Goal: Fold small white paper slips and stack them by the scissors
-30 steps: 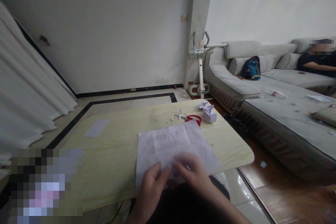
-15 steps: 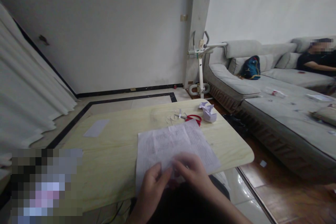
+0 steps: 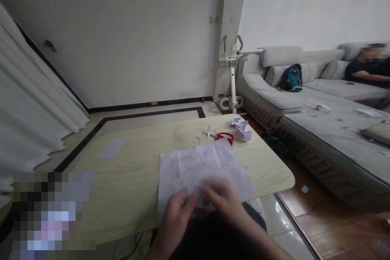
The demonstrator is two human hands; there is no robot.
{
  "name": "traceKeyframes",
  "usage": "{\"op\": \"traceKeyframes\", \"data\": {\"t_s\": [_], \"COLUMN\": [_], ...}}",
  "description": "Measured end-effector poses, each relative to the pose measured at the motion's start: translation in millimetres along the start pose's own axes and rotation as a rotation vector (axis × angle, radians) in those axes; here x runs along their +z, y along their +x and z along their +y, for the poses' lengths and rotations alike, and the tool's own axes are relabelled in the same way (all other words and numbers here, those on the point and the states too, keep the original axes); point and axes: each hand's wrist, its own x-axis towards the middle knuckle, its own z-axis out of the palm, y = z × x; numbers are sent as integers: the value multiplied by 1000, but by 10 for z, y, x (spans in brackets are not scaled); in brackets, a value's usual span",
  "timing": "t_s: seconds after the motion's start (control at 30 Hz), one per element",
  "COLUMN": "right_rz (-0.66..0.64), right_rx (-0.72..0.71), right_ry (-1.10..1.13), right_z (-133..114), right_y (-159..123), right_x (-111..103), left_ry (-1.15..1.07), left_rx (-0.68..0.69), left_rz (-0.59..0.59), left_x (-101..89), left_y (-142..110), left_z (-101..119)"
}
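Note:
A printed white sheet of paper (image 3: 199,166) lies on the pale wooden table (image 3: 134,178) in front of me. My left hand (image 3: 176,219) and my right hand (image 3: 222,201) meet at the sheet's near edge, fingers curled and pinched together on a small piece of paper that I can barely make out. Beyond the sheet lie red-handled scissors (image 3: 224,137), several paper scraps (image 3: 204,134) and a crumpled folded paper shape (image 3: 242,128).
A small paper slip (image 3: 111,148) rests at the table's far left. A grey sofa (image 3: 319,130) with a blue bag (image 3: 291,78) and a seated person (image 3: 370,69) fills the right. A white stand (image 3: 233,81) stands by the pillar. Curtains (image 3: 33,109) hang left.
Almost nothing: my fingers shifted slightly over the small piece at the sheet's near edge. The view nudged a little.

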Motion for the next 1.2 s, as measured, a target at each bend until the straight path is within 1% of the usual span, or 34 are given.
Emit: {"op": "traceKeyframes", "data": {"t_s": [0.17, 0.37, 0.53, 0.6, 0.73, 0.87, 0.93, 1.03, 1.1, 1.2], "right_rz": [-18, -22, -19, -17, -29, -46, -49, -13, 1, -16], "right_rx": [35, 93, 109, 108, 88, 105, 98, 52, 34, 49], "right_ry": [33, 87, 100, 104, 100, 128, 127, 75, 48, 51], "right_z": [-20, -28, -23, -19, -21, -23, -21, -14, -13, -26], "right_y": [6, 13, 11, 12, 9, 4, 4, 1, -3, -7], "right_x": [-12, -22, -34, -35, -32, -26, -22, -16, -13, -13], "left_ry": [-10, 16, 39, 53, 92, 89, 99, 116, 113, 100], "left_rx": [-21, -36, -3, 6, 3, 17, 25, 20, 7, 4], "left_rz": [26, 38, 34, 32, -18, -43, -23, 31, 29, 23], "left_x": [19, -14, -11, -3, -1, -3, 3, 12, 15, 15], "left_y": [-7, -2, -1, 0, 4, 8, 8, 8, 9, 4], "left_z": [74, -10, -31, -5, 35, 16, 3, 5, 15, 29]}}
